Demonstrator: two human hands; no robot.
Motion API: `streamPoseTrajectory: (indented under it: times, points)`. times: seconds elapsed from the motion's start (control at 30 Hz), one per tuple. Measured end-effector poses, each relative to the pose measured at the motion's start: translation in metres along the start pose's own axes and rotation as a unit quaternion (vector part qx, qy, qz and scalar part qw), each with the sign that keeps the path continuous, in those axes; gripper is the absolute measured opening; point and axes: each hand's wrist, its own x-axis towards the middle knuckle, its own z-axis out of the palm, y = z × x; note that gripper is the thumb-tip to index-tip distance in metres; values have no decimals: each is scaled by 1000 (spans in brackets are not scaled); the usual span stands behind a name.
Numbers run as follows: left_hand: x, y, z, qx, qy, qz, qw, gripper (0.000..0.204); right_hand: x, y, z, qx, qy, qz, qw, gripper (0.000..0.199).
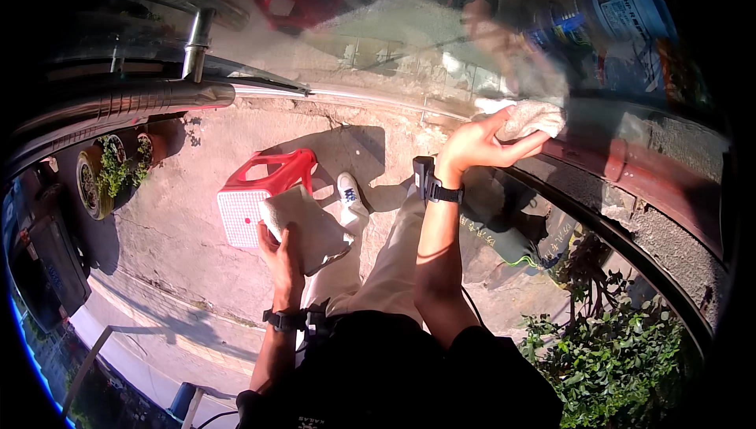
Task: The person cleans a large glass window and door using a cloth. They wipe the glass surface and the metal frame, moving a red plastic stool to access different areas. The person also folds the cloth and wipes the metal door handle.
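Note:
My right hand point(482, 145) is stretched forward and closed on a crumpled white rag point(534, 118). The rag rests against the lower part of a large glass pane point(394, 23), close to its bottom frame. In the glass shows a blurred reflection of a hand and forearm. Lower and to the left, my left hand point(282, 254) grips a flat, pale, folded cloth-like piece point(311, 228) by its left edge, thumb on top. This piece hangs over part of the red plastic stool point(250, 207) and is apart from the glass. Black bands circle both wrists.
A shiny metal pipe point(126, 102) juts in at upper left. Potted plants point(110, 169) stand on the concrete ground at left. A dark rail point(622, 240) runs along the right, with a leafy bush point(622, 350) below. Blue buckets point(630, 19) show at upper right in the glass.

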Motion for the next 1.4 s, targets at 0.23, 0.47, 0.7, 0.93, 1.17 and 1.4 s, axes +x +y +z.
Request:
streamPoseTrajectory:
  times: [0.23, 0.47, 0.7, 0.93, 1.17, 1.4]
  points:
    - [-30, 45, -80, 32, 148, -5, 988, 51, -210, -123, 99, 175, -166, -39, 970, 59]
    - [-21, 45, -109, 38, 155, 31, 987, 47, -213, -109, 105, 208, -278, -126, 929, 48]
    - [-6, 33, -45, 36, 68, 44, 996, 39, -39, 24, 0, -24, -124, -185, 975, 45]
    - [-2, -10, -22, -22, -21, -14, 999, 50, 135, 155, -61, -63, 106, -225, 967, 22]
    - [-14, 5, -32, 14, -3, -33, 999, 57, -110, 15, 32, 69, -153, -137, 976, 41]
    - [-14, 20, -55, 32, 40, -8, 999, 44, -152, -9, 57, 97, -293, -228, 924, 58]
